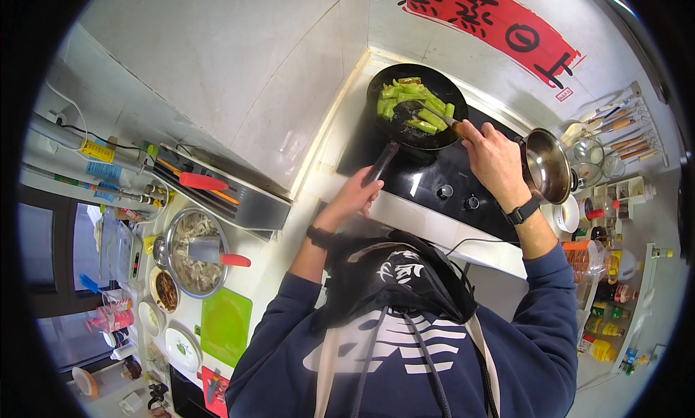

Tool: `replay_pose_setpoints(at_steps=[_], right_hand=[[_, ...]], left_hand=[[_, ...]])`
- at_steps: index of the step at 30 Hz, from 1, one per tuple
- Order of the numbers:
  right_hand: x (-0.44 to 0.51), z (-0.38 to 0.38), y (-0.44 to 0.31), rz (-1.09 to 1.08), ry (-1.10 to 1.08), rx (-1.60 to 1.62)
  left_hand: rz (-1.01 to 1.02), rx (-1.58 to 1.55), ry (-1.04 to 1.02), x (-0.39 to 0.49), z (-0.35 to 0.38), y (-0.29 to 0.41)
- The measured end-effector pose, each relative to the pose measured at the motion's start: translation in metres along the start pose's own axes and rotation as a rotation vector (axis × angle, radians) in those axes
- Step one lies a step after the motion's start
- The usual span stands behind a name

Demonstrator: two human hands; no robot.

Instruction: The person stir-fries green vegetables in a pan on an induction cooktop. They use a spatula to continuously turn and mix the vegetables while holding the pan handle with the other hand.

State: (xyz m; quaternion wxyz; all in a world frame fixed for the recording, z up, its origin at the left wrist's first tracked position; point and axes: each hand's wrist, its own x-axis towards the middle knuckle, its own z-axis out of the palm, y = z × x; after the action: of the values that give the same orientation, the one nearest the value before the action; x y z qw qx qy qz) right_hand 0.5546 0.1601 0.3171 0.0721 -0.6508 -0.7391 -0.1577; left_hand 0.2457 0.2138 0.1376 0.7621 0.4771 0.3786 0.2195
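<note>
My left hand [352, 199] is closed around the dark handle [383, 162] of a black wok [388, 133]. In the wok lie pieces of green pepper [404, 94], some with browned skin, mostly toward its far side. My right hand [495, 160] grips the wooden handle of a metal cooking utensil [438, 115]. The utensil's dark head rests among the peppers; whether it is a ladle or a turner is hard to tell. Beneath the wok is a black glass cooktop [418, 181] with two knobs on its near side.
A steel pot [545, 165] stands right of the cooktop, by a white bowl [567, 214] and several bottles [597, 279]. At left, a red-handled cleaver [203, 250] lies over a metal bowl [224, 282] of pale shredded food, near a green cutting board [225, 325] and a knife rack [260, 209].
</note>
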Motion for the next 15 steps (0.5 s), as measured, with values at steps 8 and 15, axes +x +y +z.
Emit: replay_pose_setpoints(at_steps=[8,15], right_hand=[[-0.035,-0.036,0.046,0.127,0.154,0.045],[-0.043,-0.019,0.056,0.42,0.218,0.201]], left_hand=[[0.006,-0.019,0.018,0.001,-0.001,-0.013],[0.08,0.009,0.04,0.024,0.017,0.019]])
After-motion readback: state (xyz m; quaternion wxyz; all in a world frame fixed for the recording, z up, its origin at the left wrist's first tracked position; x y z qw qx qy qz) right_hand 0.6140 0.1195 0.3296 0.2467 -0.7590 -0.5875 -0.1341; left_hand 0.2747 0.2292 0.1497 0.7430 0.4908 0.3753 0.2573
